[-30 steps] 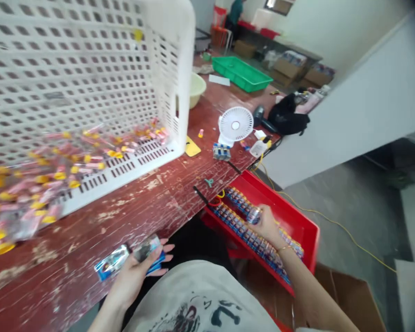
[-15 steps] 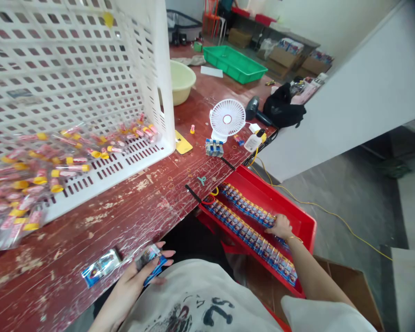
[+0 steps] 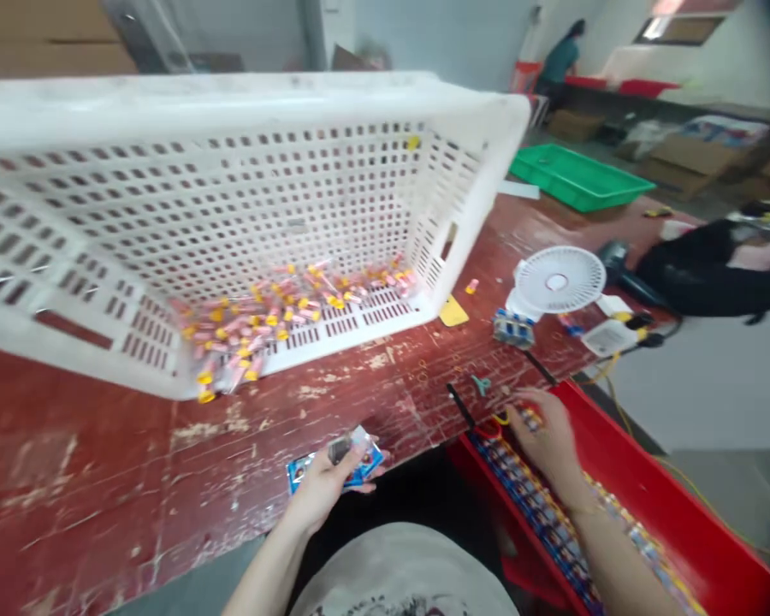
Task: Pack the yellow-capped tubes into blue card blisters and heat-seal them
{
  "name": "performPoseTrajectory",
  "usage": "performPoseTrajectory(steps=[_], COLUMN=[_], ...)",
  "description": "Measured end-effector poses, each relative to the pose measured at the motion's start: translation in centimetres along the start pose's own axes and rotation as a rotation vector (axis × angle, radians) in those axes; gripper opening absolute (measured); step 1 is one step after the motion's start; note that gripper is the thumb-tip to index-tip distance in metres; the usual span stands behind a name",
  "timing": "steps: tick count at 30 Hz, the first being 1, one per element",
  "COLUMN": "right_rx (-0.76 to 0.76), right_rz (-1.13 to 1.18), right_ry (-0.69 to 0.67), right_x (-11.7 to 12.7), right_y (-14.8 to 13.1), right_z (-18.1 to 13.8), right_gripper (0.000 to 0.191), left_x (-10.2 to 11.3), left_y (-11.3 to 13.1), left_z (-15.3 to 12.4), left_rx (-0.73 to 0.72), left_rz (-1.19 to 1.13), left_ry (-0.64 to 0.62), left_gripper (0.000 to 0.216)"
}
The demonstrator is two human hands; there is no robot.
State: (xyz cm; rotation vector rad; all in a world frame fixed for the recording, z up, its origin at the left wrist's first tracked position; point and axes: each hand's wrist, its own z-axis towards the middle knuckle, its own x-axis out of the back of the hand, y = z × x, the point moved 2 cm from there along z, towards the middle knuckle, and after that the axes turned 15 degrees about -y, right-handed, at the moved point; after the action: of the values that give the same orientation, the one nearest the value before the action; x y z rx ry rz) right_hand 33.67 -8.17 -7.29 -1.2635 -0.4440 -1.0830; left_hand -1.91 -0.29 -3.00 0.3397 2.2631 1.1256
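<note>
My left hand (image 3: 324, 488) is closed on a small blue-and-silver packet (image 3: 368, 460) above the table's front edge. Just left of it, partly behind the hand, another blue-and-silver packet (image 3: 299, 470) lies on the table. My right hand (image 3: 548, 436) is at the far end of the red tray (image 3: 686, 513), its fingers curved over small packets (image 3: 531, 417) there. Motion blur hides whether it grips any. Along the tray run rows of small blue-and-yellow packets (image 3: 539, 505).
On the worn red table (image 3: 231, 462), a white crate (image 3: 385, 321) holds pink-and-yellow wrapped pieces (image 3: 250, 329). Farther right are a white fan (image 3: 558, 281), a bundle of packets (image 3: 513, 328), a hair dryer (image 3: 629, 278) and a green tray (image 3: 577, 175). A person (image 3: 559, 62) is in the background.
The view has swung left, bringing the whole crate into sight. My right hand has moved from the tray's near part to its far end by the table. My left hand still holds its packet.
</note>
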Motion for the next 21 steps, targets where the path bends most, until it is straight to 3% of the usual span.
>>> performPoseTrajectory(steps=[2, 5, 7, 10, 14, 17, 21], right_rx=[0.160, 0.195, 0.128, -0.009, -0.167, -0.261, -0.344], right_rz=[0.284, 0.378, 0.426, 0.520, 0.690, 0.849, 1.075], right_ry=[-0.188, -0.262, -0.232, -0.202, -0.153, -0.135, -0.261], right_x=[-5.3, -12.4, -16.0, -19.3, -19.8, -18.0, -14.5], right_y=[-7.2, -14.9, -17.2, -18.1, -16.6, -14.1, -11.5], right_z=[6.5, 15.2, 20.2, 25.0, 25.2, 21.8, 16.1], right_gripper=[0.013, 0.010, 0.016, 0.021, 0.024, 0.031, 0.034], left_x=[0.7, 1.7, 2.2, 2.9, 3.4, 3.4, 2.7], left_y=[0.5, 0.8, 0.7, 0.4, 0.2, 0.4, 1.0], left_z=[-0.3, -0.8, -1.3, -1.7, -1.6, -0.9, 0.5], left_rx=[-0.034, -0.065, -0.062, -0.060, -0.099, -0.110, -0.120], left_rz=[-0.046, -0.120, -0.167, -0.239, -0.259, -0.242, -0.221], left_ry=[0.060, 0.167, 0.205, 0.224, 0.246, 0.219, 0.159], left_gripper=[0.047, 0.047, 0.046, 0.044, 0.043, 0.040, 0.039])
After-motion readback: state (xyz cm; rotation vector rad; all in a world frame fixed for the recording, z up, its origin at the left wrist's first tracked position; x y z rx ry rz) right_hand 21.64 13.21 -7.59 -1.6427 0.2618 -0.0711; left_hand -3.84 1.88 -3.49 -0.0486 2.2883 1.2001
